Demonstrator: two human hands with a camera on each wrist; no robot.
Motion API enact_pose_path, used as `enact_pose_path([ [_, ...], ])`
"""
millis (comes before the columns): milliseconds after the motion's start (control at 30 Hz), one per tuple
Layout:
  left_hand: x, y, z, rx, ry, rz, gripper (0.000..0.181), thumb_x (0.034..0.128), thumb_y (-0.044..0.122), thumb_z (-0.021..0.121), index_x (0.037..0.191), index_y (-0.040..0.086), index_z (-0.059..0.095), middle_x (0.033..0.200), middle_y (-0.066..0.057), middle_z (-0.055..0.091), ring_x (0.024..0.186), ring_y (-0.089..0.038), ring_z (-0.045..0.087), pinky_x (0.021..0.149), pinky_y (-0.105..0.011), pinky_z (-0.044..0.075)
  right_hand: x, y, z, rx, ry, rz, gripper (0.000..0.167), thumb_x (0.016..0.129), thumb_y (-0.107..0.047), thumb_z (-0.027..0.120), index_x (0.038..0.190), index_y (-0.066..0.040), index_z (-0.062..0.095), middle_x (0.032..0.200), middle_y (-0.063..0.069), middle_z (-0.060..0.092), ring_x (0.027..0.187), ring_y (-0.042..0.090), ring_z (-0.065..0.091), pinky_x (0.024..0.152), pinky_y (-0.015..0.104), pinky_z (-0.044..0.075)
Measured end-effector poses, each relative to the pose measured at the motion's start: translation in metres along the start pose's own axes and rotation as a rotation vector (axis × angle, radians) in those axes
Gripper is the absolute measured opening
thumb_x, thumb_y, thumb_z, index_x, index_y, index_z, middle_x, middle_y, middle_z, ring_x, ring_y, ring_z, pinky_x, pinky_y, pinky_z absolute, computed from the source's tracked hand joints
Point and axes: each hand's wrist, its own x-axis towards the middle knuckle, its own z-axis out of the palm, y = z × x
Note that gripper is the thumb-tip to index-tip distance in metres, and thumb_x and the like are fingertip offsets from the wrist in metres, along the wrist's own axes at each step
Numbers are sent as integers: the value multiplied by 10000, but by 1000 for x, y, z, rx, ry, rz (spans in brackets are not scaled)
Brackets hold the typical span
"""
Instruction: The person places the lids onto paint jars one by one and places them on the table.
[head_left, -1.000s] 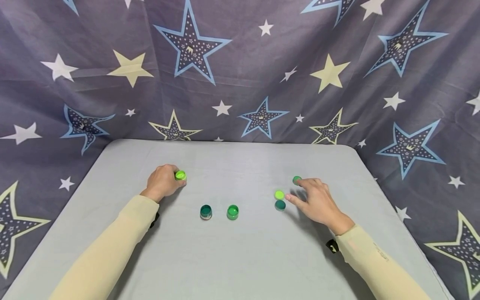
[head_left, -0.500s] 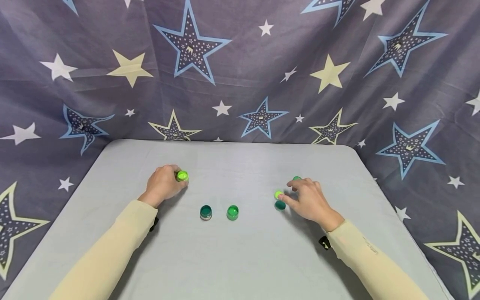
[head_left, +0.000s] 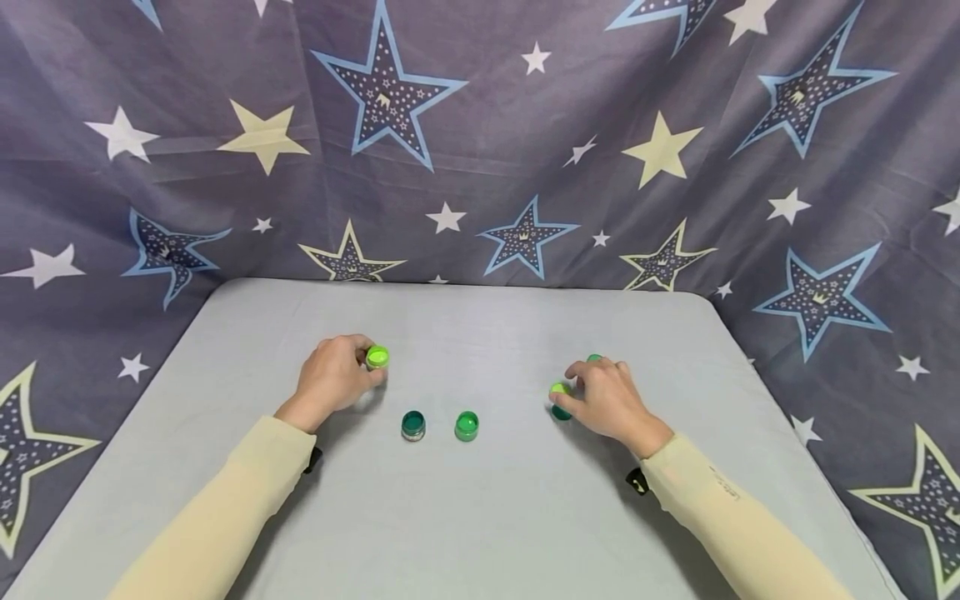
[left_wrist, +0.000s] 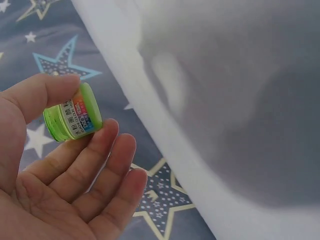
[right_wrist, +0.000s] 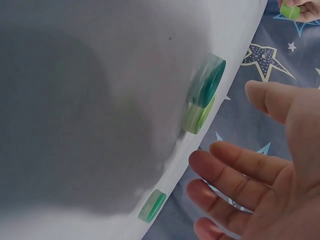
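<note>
Spanning the near corners, a pale yellow left sleeve [head_left: 210, 517] and a matching right sleeve [head_left: 742, 525] extend over a worktop [head_left: 480, 525] with a smooth, pale grey surface. Near its middle, two small uncapped jars stand upright side by side, a little apart: a dark teal jar [head_left: 413, 426] on the left and a mid-green jar [head_left: 467, 426] on the right, each with its colour showing inside.

To the right of these jars lies a dark teal lid [head_left: 561, 412], with a lime lid [head_left: 559, 389] just behind it; whether the two touch is hard to tell. The person's right hand [head_left: 611, 400] hovers beside and partly over them, thumb and fingers apart and loosely bent, holding nothing. Beyond its fingers, partly hidden, is a mid-green lid [head_left: 594, 357].

Over on the left, the person's left hand [head_left: 333, 379] pinches a lime jar [head_left: 377, 357] between thumb and fingers, clear of the worktop. The jar is uncapped, with bright lime colour inside and a printed label [left_wrist: 82, 115] around its side.

Behind everything hangs a grey-purple fabric [head_left: 480, 108] patterned with white, yellow and blue-edged stars.
</note>
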Motion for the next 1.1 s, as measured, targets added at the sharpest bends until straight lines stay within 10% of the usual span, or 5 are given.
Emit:
enact_pose_path([
  [1100,-37,49,5,-40,63,154,294,801,218,849,1071,130,773,925,-29,709,877,-236,646,698,-405,501,13,-11,13,-120,-81,57,246,883,-355,801,896,-120,730,649,-28,598,711,234,481,822,451,410],
])
